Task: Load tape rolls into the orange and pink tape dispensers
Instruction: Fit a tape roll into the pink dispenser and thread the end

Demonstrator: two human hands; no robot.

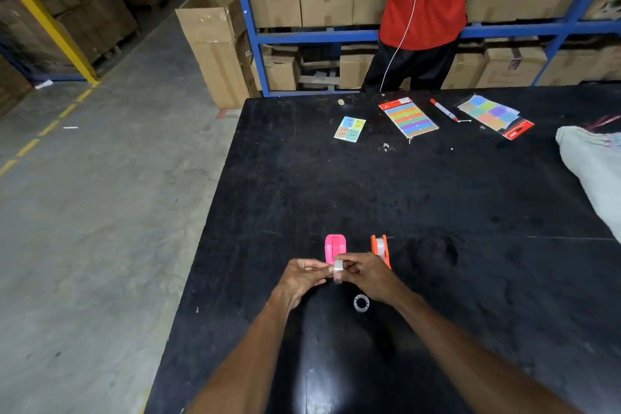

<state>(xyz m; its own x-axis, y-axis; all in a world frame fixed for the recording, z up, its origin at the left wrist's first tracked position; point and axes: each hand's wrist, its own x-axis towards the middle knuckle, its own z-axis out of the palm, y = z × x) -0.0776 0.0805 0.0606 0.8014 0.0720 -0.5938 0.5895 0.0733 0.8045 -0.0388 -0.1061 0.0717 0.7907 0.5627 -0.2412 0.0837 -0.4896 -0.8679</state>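
Both hands, left hand (300, 274) and right hand (364, 274), are pinching a clear tape roll (338, 268) in closed fingers just before the empty pink dispenser (335, 247), probably readying it for loading, while the orange dispenser (380, 249) beside it is already carrying tape.

Two bare forearms in view, no sleeves visible. Left hand (300, 276) and right hand (367, 274) bare: no gloves, rings, watch or wristbands seen. Upper arms out of frame.

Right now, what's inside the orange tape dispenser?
A clear tape roll sits inside the orange tape dispenser. The right hand covers the dispenser's near end, so the cutter and the tape's loose end cannot be seen.
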